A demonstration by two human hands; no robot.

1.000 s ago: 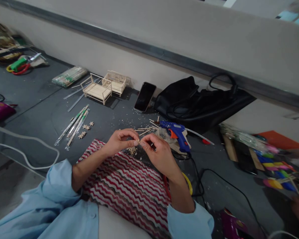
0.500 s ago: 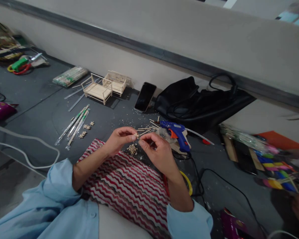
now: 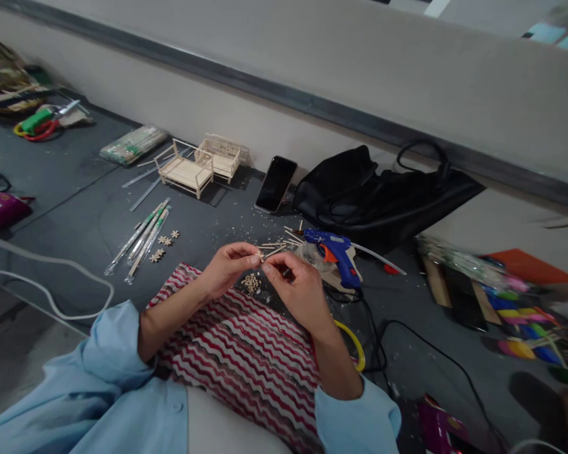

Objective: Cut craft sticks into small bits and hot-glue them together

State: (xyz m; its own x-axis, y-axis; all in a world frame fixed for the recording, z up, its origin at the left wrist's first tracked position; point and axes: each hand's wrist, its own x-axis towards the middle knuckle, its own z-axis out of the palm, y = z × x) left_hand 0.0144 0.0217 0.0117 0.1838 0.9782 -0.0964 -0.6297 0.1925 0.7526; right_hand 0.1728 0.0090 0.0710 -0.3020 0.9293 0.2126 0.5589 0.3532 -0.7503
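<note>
Two hands meet over a tiny wooden piece (image 3: 261,256)

Fine fingertip assembly appears to be in hand. The left hand (image 3: 231,270) has its grip closed, thumb and forefinger pinching the piece above the desk (image 3: 82,211). The right hand (image 3: 297,287) meets it, thumb and forefinger drawn close together; whether that grip holds a bit of its own, I cannot tell. So small a part would seem to call for a light, steady pinch and careful alignment.

Below lies a pile of wooden bits (image 3: 251,284), just beyond a striped cloth (image 3: 239,362). The dark grey desk, speckled with crumbs, runs to a pale wall (image 3: 260,116), near which a smartphone (image 3: 275,184) leans beside a black bag (image 3: 383,202).
</note>
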